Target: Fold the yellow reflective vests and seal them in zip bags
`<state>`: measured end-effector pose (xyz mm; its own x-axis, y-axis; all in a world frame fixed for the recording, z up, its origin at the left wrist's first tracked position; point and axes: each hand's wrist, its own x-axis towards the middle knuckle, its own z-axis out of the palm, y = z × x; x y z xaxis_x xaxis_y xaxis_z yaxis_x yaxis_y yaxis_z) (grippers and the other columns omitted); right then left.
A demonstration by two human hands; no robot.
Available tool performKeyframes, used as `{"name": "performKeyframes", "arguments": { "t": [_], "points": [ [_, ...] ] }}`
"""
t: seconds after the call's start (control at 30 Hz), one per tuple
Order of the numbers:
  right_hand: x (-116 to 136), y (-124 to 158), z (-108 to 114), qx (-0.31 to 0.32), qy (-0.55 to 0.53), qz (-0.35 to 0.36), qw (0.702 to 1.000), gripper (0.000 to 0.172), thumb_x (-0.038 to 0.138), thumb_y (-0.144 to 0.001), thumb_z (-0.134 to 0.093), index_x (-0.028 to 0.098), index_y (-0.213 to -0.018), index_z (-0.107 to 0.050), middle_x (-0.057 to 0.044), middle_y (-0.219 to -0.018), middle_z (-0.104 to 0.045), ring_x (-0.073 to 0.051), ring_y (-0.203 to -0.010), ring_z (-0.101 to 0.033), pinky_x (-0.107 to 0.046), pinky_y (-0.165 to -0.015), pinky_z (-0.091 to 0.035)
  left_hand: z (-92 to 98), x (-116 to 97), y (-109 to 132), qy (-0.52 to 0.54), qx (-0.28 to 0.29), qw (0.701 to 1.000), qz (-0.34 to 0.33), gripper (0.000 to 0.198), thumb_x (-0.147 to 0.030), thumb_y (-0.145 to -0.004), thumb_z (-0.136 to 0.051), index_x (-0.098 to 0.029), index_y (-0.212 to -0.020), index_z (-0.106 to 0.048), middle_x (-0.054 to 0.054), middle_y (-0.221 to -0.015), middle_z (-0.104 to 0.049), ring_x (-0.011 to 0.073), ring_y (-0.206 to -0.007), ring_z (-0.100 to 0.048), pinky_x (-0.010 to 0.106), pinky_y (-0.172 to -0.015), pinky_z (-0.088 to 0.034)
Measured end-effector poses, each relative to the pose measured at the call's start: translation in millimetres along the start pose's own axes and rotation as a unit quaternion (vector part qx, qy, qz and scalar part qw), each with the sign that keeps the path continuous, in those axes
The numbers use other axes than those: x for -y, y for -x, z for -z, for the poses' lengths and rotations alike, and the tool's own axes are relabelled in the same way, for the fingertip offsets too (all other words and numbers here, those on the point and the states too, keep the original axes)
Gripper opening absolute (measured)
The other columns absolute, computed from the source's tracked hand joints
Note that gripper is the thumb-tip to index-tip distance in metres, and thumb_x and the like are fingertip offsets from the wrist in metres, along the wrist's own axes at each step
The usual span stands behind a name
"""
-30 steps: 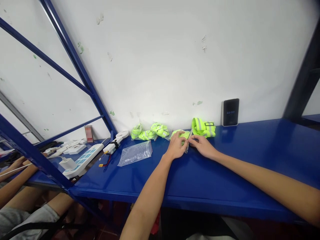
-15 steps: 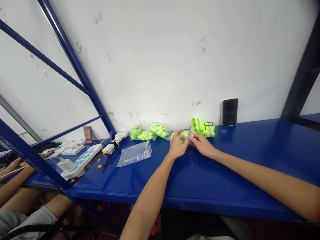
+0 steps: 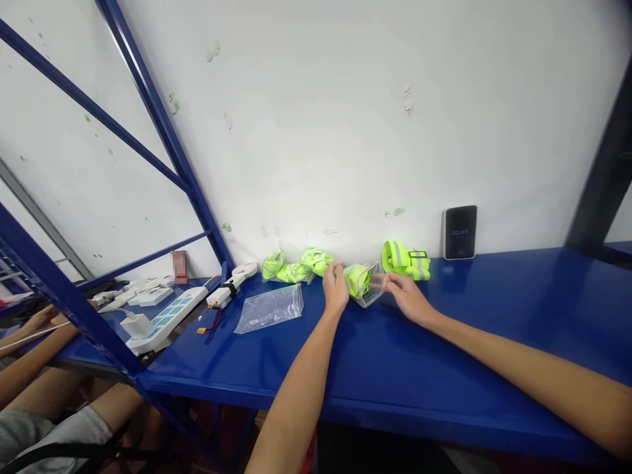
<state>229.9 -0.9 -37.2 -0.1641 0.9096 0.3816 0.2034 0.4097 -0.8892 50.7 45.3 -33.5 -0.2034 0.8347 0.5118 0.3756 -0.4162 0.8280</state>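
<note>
My left hand (image 3: 335, 288) and my right hand (image 3: 406, 296) both pinch a clear plastic bag (image 3: 366, 284) with a neon-yellow reflective band inside, held just above the blue shelf (image 3: 444, 342). The left grips the bag's left end, the right its right edge. Behind my right hand lies a folded neon-yellow reflective band (image 3: 405, 259). Further left, several bagged neon-yellow bands (image 3: 295, 264) rest against the white wall. An empty clear zip bag (image 3: 269, 308) lies flat on the shelf to the left.
A dark phone (image 3: 459, 232) leans upright on the wall at the right. A small white fan (image 3: 243, 270), a battery with red wire (image 3: 216, 301) and a white power strip (image 3: 165, 318) lie left. Blue rack struts slant at left. Another person's arms (image 3: 29, 355) show at far left.
The bag with the band has come up off the shelf between my hands. My left hand slid to its left end, and the bag's right end now stands open between the hands.
</note>
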Motion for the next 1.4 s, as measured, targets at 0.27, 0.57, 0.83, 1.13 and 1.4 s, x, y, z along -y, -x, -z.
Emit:
{"name": "performKeyframes", "arguments": {
  "t": [0.27, 0.57, 0.83, 1.13, 1.4],
  "points": [
    [13, -5, 16, 0.018, 0.032, 0.062, 0.997, 0.021, 0.03, -0.079, -0.043, 0.023, -0.059, -0.041, -0.003, -0.075, -0.056, -0.024, -0.082, -0.055, -0.037, -0.079, -0.042, 5.6, 12, -2, -0.07, 0.088, 0.99, 0.086, 0.03, -0.042, -0.086, -0.048, -0.022, -0.081, -0.069, 0.007, -0.093, -0.073, 0.0261, -0.092, -0.066, 0.036, -0.083, -0.049],
    [16, 3, 17, -0.038, 0.244, 0.113, 0.962, 0.004, 0.026, -0.078, -0.055, 0.023, -0.08, -0.055, 0.001, -0.066, -0.052, -0.017, -0.059, -0.045, -0.03, -0.059, -0.035, 3.9, 10, 1, -0.125, 0.053, 0.987, 0.087, 0.021, -0.036, -0.083, -0.053, -0.021, -0.074, -0.065, 0.011, -0.089, -0.073, 0.0293, -0.093, -0.065, 0.039, -0.086, -0.046],
    [18, 5, 14, 0.088, 0.15, 0.02, 0.985, 0.028, 0.044, -0.081, -0.06, 0.022, -0.068, -0.07, -0.003, -0.065, -0.067, -0.014, -0.038, -0.045, -0.031, -0.046, -0.037, 10.0, 7, -3, -0.068, -0.01, 0.997, 0.042, 0.024, -0.032, -0.085, -0.051, -0.019, -0.075, -0.068, 0.007, -0.076, -0.071, 0.0232, -0.078, -0.066, 0.033, -0.079, -0.048],
    [21, 6, 10, 0.112, 0.021, -0.115, 0.987, 0.033, 0.049, -0.078, -0.064, 0.017, -0.071, -0.064, -0.005, -0.069, -0.067, -0.005, -0.035, -0.031, -0.023, -0.034, -0.022, 3.6, 15, -14, 0.108, -0.059, 0.99, 0.062, 0.023, -0.032, -0.081, -0.058, -0.013, -0.086, -0.068, 0.007, -0.081, -0.071, 0.0183, -0.08, -0.066, 0.028, -0.073, -0.05],
    [24, 11, 10, 0.167, -0.142, -0.181, 0.959, 0.04, 0.05, -0.072, -0.073, 0.019, -0.085, -0.052, 0.008, -0.053, -0.046, -0.002, -0.04, -0.02, -0.02, -0.04, -0.013, 4.7, -12, 2, 0.222, -0.008, 0.973, 0.06, 0.023, -0.035, -0.077, -0.062, -0.017, -0.091, -0.057, 0.001, -0.08, -0.064, 0.013, -0.074, -0.061, 0.023, -0.07, -0.048]
  ]
}}
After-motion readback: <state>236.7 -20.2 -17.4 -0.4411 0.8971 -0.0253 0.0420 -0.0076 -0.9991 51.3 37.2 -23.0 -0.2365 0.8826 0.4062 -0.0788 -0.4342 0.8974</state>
